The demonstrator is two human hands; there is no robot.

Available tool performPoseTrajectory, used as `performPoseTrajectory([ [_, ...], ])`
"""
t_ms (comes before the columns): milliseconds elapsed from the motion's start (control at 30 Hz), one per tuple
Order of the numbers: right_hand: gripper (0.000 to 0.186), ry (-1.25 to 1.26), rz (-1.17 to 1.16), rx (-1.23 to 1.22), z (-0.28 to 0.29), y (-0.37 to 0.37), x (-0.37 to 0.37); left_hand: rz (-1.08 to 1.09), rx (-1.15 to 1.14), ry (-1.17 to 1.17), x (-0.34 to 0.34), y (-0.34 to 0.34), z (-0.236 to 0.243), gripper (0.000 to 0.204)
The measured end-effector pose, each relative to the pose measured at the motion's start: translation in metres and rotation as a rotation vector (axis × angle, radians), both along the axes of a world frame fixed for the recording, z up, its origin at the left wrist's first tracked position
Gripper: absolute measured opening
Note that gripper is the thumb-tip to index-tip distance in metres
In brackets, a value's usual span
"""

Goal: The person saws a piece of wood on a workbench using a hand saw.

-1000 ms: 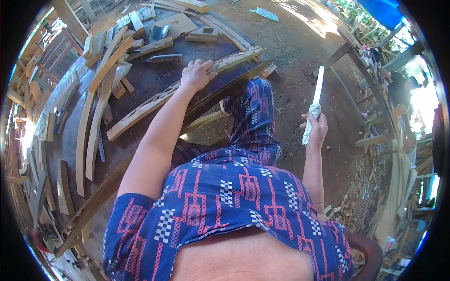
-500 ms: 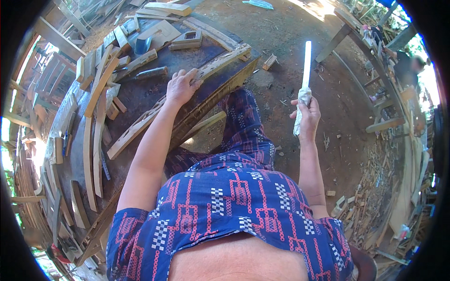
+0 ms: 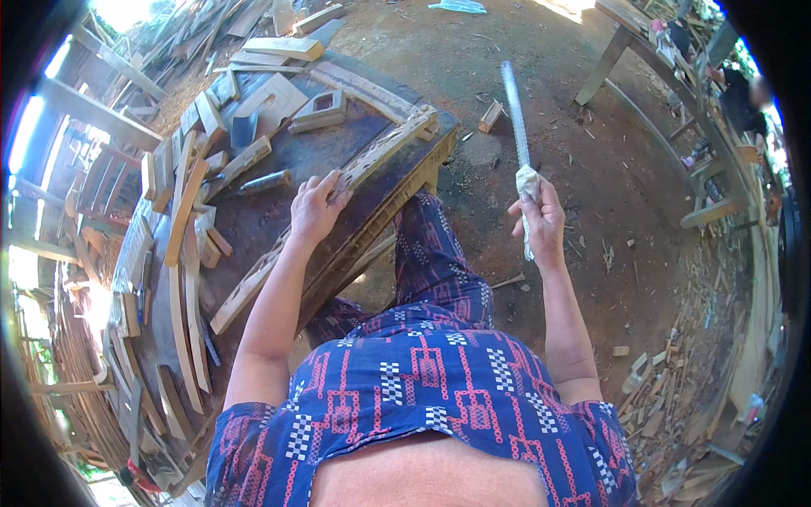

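Observation:
My left hand (image 3: pixel 317 209) grips a long carved wooden strip (image 3: pixel 384 154) with cut-out holes, its fingers bent over the strip's upper face. The strip lies slantwise along the near edge of the dark workbench (image 3: pixel 317 148). Off to the right of the bench, my right hand (image 3: pixel 542 221) is closed round the pale cloth-wrapped handle of a long, narrow metal blade (image 3: pixel 516 114). Its blade points up and away, apart from the wood. Whether its edge is toothed is too blurred to tell.
Loose wooden pieces (image 3: pixel 187 211), a hollow wooden block (image 3: pixel 319 111) and a metal cylinder (image 3: pixel 266 182) lie on the bench. A small block (image 3: pixel 490 117) rests on the dirt floor. At the right stands a wooden frame (image 3: pixel 606 63), with a person (image 3: pixel 742 97) behind it.
My right hand has shifted slightly left, and the blade now leans leftward and looks less bright. My left hand keeps its hold on the strip. The whole view has turned a little.

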State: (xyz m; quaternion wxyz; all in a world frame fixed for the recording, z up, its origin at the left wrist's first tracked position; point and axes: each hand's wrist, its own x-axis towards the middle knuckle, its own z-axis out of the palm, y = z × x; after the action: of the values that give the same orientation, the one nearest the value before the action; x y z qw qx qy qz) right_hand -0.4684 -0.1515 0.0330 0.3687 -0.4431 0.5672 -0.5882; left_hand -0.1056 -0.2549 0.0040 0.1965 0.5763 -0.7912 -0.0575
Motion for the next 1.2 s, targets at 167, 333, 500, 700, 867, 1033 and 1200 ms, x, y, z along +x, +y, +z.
performPoseTrajectory([
  [167, 0.028, 0.085, 0.106, 0.096, 0.018, 0.008, -0.002, 0.08, 0.132, -0.122, -0.007, 0.008, 0.032, 0.053],
  [333, 0.029, 0.166, 0.145, 0.046, 0.053, 0.001, 0.014, -0.032, -0.064, -0.045, -0.06, -0.026, 0.046, 0.057],
  [500, 0.028, 0.222, 0.118, -0.045, 0.068, -0.002, 0.029, -0.033, -0.15, 0.018, -0.077, -0.049, 0.02, 0.049],
  [700, 0.024, 0.258, 0.161, 0.072, 0.042, -0.002, 0.003, -0.142, -0.246, 0.084, -0.115, -0.069, 0.012, 0.04],
  [867, 0.023, 0.261, 0.209, -0.052, 0.055, -0.014, 0.028, -0.167, -0.286, 0.117, -0.097, -0.085, 0.008, 0.039],
  [1033, 0.031, 0.3, 0.192, 0.022, 0.034, -0.024, 0.04, -0.034, -0.183, 0.015, -0.086, -0.11, -0.035, 0.027],
  [1200, 0.026, 0.177, 0.219, -0.005, -0.005, -0.016, 0.016, -0.22, -0.157, 0.091, -0.115, -0.079, -0.014, 0.029],
])
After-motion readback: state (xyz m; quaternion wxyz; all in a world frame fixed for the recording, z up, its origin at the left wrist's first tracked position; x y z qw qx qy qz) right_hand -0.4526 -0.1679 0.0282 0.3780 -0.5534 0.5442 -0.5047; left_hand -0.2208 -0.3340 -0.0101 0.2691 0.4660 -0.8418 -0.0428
